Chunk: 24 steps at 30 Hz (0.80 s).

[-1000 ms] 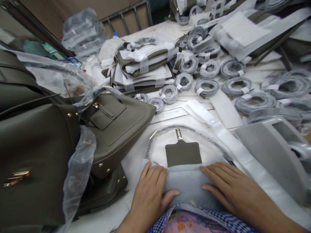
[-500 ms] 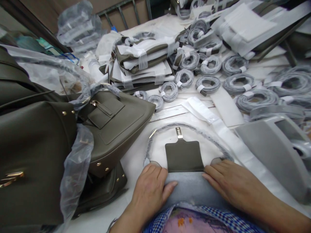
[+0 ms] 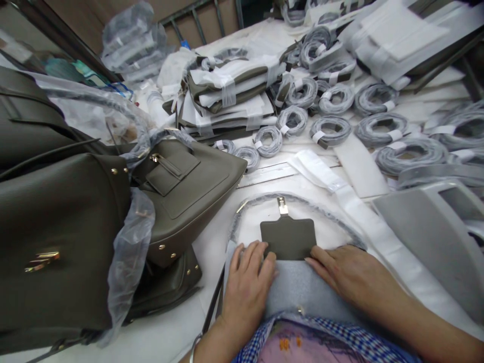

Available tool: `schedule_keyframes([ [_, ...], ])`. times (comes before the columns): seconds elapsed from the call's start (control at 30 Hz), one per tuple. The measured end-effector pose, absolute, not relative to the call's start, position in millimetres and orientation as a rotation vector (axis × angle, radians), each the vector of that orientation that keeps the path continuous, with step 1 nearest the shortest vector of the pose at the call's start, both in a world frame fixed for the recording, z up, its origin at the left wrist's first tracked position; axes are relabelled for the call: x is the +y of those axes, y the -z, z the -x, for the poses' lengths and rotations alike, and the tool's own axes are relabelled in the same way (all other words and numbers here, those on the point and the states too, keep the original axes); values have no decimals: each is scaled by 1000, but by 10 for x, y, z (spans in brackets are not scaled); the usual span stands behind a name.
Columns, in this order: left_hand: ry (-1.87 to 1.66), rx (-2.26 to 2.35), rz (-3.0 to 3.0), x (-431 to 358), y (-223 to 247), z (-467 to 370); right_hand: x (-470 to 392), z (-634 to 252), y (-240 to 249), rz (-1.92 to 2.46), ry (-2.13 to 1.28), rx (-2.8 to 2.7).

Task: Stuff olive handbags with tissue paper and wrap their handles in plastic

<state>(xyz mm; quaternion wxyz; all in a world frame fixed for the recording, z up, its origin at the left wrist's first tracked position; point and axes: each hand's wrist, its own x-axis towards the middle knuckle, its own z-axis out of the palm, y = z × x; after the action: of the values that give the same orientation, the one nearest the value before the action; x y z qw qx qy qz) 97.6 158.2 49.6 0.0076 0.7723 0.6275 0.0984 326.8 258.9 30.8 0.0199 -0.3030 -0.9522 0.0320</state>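
My left hand (image 3: 249, 282) lies flat with fingers spread on a grey, slightly see-through sheet (image 3: 289, 282), left of an olive flap (image 3: 288, 237). The fingers of my right hand (image 3: 338, 269) are bent together at the sheet's upper edge, by the flap's lower right corner. A gold clasp (image 3: 282, 205) tops the flap. Behind it arches a handbag handle (image 3: 298, 198) wrapped in clear plastic. Low on the sheet shows a small gold fitting (image 3: 300, 310). Most of the handbag under the sheet is hidden.
Olive handbags (image 3: 60, 242) pile up on the left, with a plastic-wrapped strap (image 3: 130, 267) hanging down. Several wrapped strap coils (image 3: 330, 131) and stacked pieces (image 3: 227, 88) cover the table behind. A grey tape dispenser-like block (image 3: 427, 242) stands at right beside a long white strip (image 3: 366, 222).
My left hand has moved from the sheet's upper left edge onto the sheet, its fingers now spread flat. My right hand has shifted slightly left. The view has turned a little.
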Motion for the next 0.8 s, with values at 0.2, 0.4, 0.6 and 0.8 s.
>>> schedule_keyframes([
  [0.2,-321,1745,-2422,1323,-471,-1021,2584,-3274,-334,928,-17,-2938],
  [0.4,-61,1516,-2280,1185,-600,-1011,2567,-3266,-332,993,-22,-2963],
  [0.6,-101,1536,-2259,1165,-582,-1048,2550,-3241,-376,1103,-122,-3007],
  [0.8,-170,1546,-2322,1122,-560,-1044,2637,-3189,-577,1041,-481,-2787],
])
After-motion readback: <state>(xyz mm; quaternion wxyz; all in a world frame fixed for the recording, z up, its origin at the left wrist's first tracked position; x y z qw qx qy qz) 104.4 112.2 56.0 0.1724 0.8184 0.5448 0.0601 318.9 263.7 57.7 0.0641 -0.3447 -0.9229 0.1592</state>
